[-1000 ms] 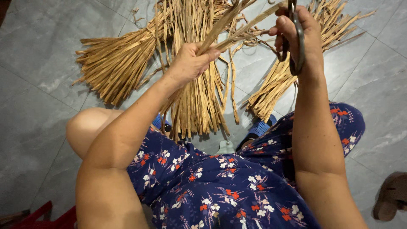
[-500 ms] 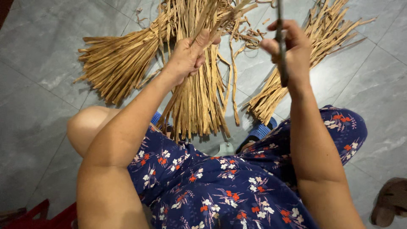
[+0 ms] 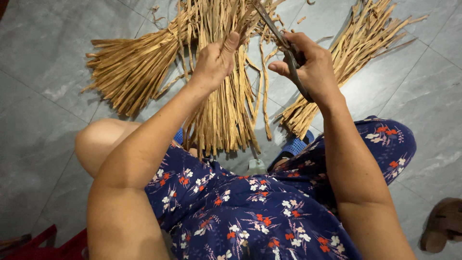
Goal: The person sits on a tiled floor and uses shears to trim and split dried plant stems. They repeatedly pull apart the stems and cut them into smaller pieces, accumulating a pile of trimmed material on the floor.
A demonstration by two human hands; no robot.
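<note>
Nearest to me is my lap in a dark blue dress (image 3: 250,212) printed with small red and white flowers, a bare knee (image 3: 103,142) out to the left. At the bottom left edge a red plastic thing (image 3: 45,243) cuts into view, and at the bottom right edge sits a brown shoe (image 3: 442,224); between them the grey tiled floor (image 3: 38,159) lies open on both sides of my legs. Just past the dress, blue sandals (image 3: 296,144) show under the strips. Further out my left hand (image 3: 214,60) has its fingers clamped around the top of a hanging bundle of dried straw strips (image 3: 224,115), whose lower ends reach down to the sandals. My right hand (image 3: 313,67) is just beside it, fingers curled tight through the handles of dark scissors (image 3: 284,45), the blades pointing up and away into the strips above the left hand. Whether the blades are apart I cannot tell. Beyond, a fanned pile of strips (image 3: 130,67) lies on the floor to the left and another pile (image 3: 351,53) to the right, with bare tile toward the top right corner. I see no packages, labels or signs.
</note>
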